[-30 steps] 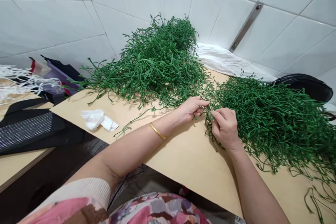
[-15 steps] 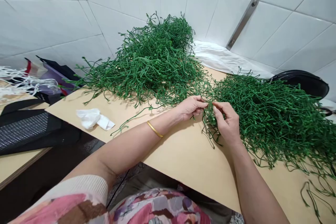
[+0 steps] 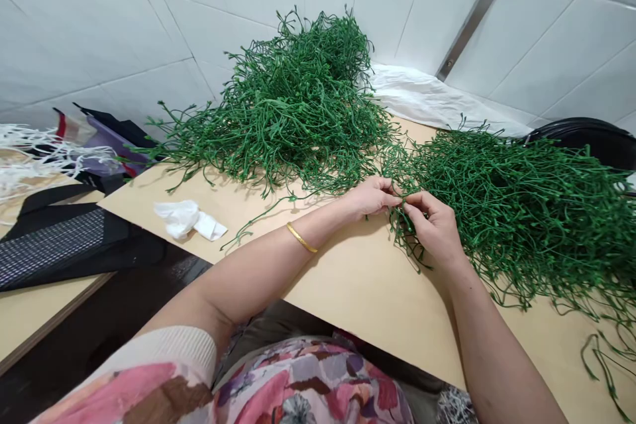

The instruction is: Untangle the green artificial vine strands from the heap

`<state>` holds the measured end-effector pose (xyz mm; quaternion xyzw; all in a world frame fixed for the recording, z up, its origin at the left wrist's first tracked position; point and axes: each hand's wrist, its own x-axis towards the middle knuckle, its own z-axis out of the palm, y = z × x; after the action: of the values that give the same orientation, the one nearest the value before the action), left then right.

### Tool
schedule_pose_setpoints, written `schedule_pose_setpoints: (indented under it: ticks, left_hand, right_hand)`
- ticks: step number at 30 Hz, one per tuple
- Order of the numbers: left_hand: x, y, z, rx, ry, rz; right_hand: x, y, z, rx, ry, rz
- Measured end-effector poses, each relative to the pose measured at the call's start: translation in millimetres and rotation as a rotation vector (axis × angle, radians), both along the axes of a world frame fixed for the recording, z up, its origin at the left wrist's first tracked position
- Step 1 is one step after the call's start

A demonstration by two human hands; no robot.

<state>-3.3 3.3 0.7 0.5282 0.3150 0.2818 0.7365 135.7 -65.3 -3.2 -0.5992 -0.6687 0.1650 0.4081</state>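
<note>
Thin green plastic stems lie in two tangled heaps, a tall left heap [image 3: 298, 106] against the wall and a wider right heap [image 3: 527, 205]. Between them, near the middle of the table, my left hand [image 3: 376, 197] and my right hand [image 3: 431, 220] almost touch at the fingertips. Both hands are closed in a pinch on green stems, and a small bunch [image 3: 408, 242] hangs below the fingers. The exact spot they pinch is partly hidden by the fingers.
Crumpled white tissue [image 3: 189, 220] lies on the light wooden table [image 3: 348, 285]. White stems [image 3: 30, 162] and a black mesh bag [image 3: 54, 245] are at the left. White cloth [image 3: 437, 103] and a black round object [image 3: 586, 139] sit by the tiled wall.
The camera view has shifted slightly. My fingertips have drawn closer together at the pinched stems, and my right thumb and index finger are nearer each other.
</note>
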Motion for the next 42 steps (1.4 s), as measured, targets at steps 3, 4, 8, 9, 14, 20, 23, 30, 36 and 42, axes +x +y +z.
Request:
schedule_pose_setpoints:
  ticks: [3,4,8,9,14,20,23,30,36,42]
  left_hand:
    - [-0.6,-0.8,2.1,0.021,0.019,0.001]
    - [-0.2,-1.4,2.6,0.019,0.012,0.010]
    - [3.4,-3.9,2.4,-0.036,-0.071,0.078]
    - [4.3,-4.3,1.8,-0.058,-0.093,0.091]
    - [5.7,-3.2,-1.5,-0.146,-0.130,0.077]
    - [4.0,-2.4,-0.6,-0.105,-0.136,0.004]
    - [4.4,-4.7,1.5,-0.056,-0.095,0.076]
    - [6.7,-4.0,-3.5,-0.055,-0.114,0.056]
    - [4.3,-2.7,-0.7,-0.090,-0.096,0.042]
    - [3.9,-6.2,5.9,-0.074,-0.024,-0.011]
  right_hand:
    - [0.1,0.2,-1.1,-0.056,0.068,-0.005]
    - [-0.2,0.0,-0.9,-0.062,0.083,-0.004]
    - [-5.8,-2.0,1.9,-0.044,0.160,0.038]
    - [-7.7,-2.4,2.4,-0.036,0.163,0.040]
    - [-9.5,-1.1,-0.1,-0.028,0.137,0.008]
    - [3.1,1.8,-0.1,-0.075,0.254,0.088]
    - [2.7,-0.1,2.9,-0.028,0.014,0.079]
    - [0.0,1.7,-3.4,0.180,-0.414,0.056]
    - [-0.7,4.2,-7.1,0.207,-0.503,0.025]
    - [-7.3,-0.1,-0.2,0.213,-0.588,-0.165]
